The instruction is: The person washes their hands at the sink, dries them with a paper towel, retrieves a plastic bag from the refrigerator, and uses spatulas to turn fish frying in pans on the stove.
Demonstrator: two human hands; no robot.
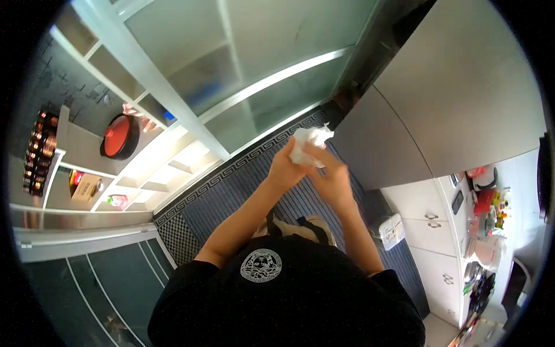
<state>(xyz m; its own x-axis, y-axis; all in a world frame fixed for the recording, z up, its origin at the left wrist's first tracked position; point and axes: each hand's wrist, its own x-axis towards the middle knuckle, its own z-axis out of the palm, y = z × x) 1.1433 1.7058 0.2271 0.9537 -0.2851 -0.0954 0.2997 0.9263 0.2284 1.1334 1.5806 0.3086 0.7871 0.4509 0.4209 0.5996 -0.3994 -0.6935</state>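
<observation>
Both hands are raised in front of my body around a crumpled white wad (315, 137). It looks like tissue or thin plastic; I cannot tell which. My left hand (285, 166) grips its left and lower side, thumb up against it. The fingers of my right hand (332, 178) press across its front from the right. Folds of the white material stick out above the fingers toward the upper right. Part of the wad is hidden behind my fingers.
A grey refrigerator (399, 130) stands ahead to the right, beside white cabinets (425, 231) under a cluttered counter. A lidded white bin (391, 232) is on the floor. Left are shelves with a red-lidded pot (118, 137) and dark bottles (40, 153). Frosted sliding doors (260, 72) lie ahead.
</observation>
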